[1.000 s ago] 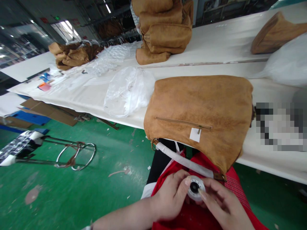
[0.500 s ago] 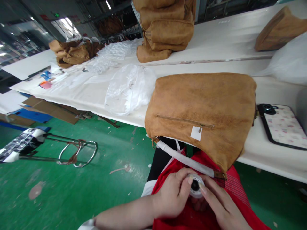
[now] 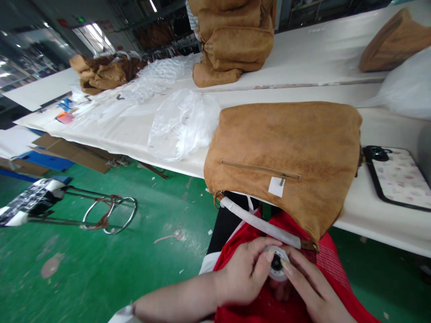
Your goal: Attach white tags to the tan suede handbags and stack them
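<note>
A small round disc (image 3: 278,264) with a pale, translucent rim and a black centre is held over my lap. My left hand (image 3: 247,271) grips it from the left, its thumb on the rim. From the other side my right hand (image 3: 308,280) closes on it, a fingertip at the black centre. What kind of thing it is, I cannot make out. Just beyond my hands lies a tan leather bag (image 3: 286,134) with a zip and a white tag (image 3: 276,186). Its strap (image 3: 259,222), wrapped in white, hangs over the table edge onto my lap.
A phone (image 3: 400,175) in a patterned case lies right of the bag. Clear plastic bags (image 3: 183,125) are on the white table to the left. More tan bags (image 3: 235,47) stand at the back. A metal-framed stool (image 3: 111,215) is on the green floor.
The disc and both hands stay nearly in place, the disc slightly further right in view. The whole view has shifted a little; the grip looks the same.
</note>
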The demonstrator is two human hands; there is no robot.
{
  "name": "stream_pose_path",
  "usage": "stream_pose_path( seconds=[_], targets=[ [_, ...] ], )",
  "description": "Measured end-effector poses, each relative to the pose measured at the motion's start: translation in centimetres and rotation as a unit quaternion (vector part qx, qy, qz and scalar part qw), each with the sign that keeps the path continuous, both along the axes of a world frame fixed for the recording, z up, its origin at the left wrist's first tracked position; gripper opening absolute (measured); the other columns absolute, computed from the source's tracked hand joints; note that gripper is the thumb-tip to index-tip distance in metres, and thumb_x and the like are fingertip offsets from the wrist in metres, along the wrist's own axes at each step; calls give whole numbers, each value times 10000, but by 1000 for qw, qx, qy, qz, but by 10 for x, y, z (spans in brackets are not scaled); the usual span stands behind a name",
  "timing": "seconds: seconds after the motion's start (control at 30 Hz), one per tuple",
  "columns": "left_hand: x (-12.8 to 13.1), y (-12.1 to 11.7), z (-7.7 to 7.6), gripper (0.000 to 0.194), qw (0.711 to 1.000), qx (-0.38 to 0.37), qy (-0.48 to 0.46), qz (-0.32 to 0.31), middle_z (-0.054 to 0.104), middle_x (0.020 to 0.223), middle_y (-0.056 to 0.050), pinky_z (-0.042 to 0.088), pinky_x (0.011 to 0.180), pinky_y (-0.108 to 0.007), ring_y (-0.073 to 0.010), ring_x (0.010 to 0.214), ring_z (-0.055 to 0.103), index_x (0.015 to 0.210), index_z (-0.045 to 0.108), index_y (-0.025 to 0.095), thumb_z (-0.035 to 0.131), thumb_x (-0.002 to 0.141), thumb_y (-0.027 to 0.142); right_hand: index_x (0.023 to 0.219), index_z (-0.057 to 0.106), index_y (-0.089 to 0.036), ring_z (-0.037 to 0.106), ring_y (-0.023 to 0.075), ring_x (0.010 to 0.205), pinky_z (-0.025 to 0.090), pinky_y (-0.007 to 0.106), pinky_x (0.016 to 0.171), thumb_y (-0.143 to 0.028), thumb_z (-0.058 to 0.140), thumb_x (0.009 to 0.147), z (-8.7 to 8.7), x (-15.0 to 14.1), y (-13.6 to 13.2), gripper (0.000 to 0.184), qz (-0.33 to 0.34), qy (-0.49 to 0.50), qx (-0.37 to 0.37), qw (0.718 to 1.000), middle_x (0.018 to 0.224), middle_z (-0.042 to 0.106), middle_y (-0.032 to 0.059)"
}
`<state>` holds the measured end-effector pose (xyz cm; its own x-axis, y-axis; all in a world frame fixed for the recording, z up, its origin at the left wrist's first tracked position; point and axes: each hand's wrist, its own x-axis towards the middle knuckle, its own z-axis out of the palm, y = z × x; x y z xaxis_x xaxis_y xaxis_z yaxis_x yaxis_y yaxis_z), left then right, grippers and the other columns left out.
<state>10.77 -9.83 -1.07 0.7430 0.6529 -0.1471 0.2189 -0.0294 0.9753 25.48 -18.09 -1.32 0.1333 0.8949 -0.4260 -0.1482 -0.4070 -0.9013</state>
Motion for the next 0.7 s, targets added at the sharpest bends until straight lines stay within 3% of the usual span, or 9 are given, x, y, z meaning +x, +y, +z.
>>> stream_pose_path(
  seconds=[0.13,0.27,0.4,0.5,0.57,0.7],
  targets=[
    [-3,-1,-3,439,998,-34,-44,-8,640,784,-57,528,662,-280,-168,685,634,1291,445,149,336,990,449,1044,685,-260,688,245,945,585,237,608,-665,548,830,-2,0,-1,478,-30,-41,1,999,1019,736,50],
    [-7,2,-3,531,993,99,-36,-51,669,902,-86,529,768,-333,-199,782,657,1429,286,168,443,944,316,1108,676,-253,636,263,1109,598,277,802,-645,531,848,-9,4,-10,492,-39,-106,-10,994,1190,690,57],
    [-6,4,-2,574,982,154,-79,-73,667,1026,-103,524,782,-311,-181,796,666,1459,236,197,434,920,217,1172,657,-254,576,248,1209,505,301,996,-608,523,870,-10,7,-15,484,-41,-116,1,992,1266,650,51],
    [-4,3,-2,561,977,175,-102,-70,652,1095,-122,517,805,-312,-191,848,665,1436,276,197,471,911,216,1142,677,-260,595,263,1179,553,304,917,-619,517,868,-2,9,-11,479,-3,-93,20,995,1212,676,61],
    [-4,2,-2,525,981,147,-104,-76,675,987,-106,513,805,-308,-187,810,665,1419,302,172,476,929,238,1116,685,-256,634,264,1104,586,292,822,-638,522,856,3,9,-7,490,14,-69,20,997,1140,700,69],
    [-4,0,-3,468,987,58,-118,-97,642,731,-33,507,796,-301,-164,696,650,1411,302,147,419,979,284,1094,671,-240,681,195,730,586,269,645,-633,485,881,5,10,-4,485,41,-10,10,999,960,718,64]
  ],
)
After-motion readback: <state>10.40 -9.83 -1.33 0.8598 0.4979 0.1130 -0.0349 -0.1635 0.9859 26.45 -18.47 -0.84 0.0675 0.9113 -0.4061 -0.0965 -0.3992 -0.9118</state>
